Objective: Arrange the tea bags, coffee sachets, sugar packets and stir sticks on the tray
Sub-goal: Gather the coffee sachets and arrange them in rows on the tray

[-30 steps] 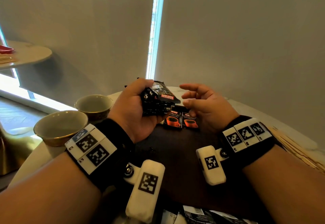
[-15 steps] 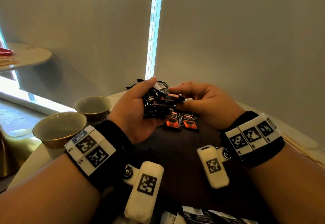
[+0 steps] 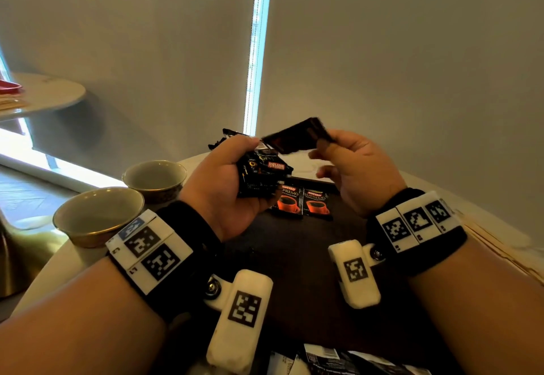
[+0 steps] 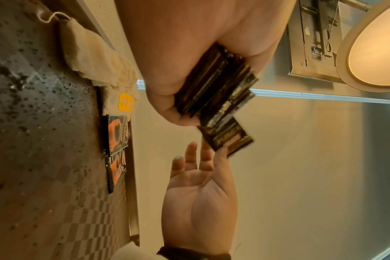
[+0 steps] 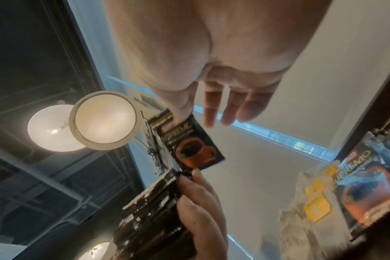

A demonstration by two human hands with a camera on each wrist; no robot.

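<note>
Currently left hand [image 3: 223, 186] grips sachet stack [image 3: 262, 174]; right hand [image 3: 353, 165] pinches one sachet [image 3: 297, 136] above tray [image 3: 294, 257]. Loose pinch could drop it crooked.

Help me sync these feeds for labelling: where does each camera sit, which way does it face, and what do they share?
Head: on the head, facing forward and down at the dark tray; both forearms and hands show.
Left wrist: under the left hand, looking along it at its stack of coffee sachets; the right hand shows opposite.
Right wrist: under the right hand, tilted up toward ceiling lamps; it pinches a single coffee sachet.
Shared: all three show the stack and that sachet.
</note>
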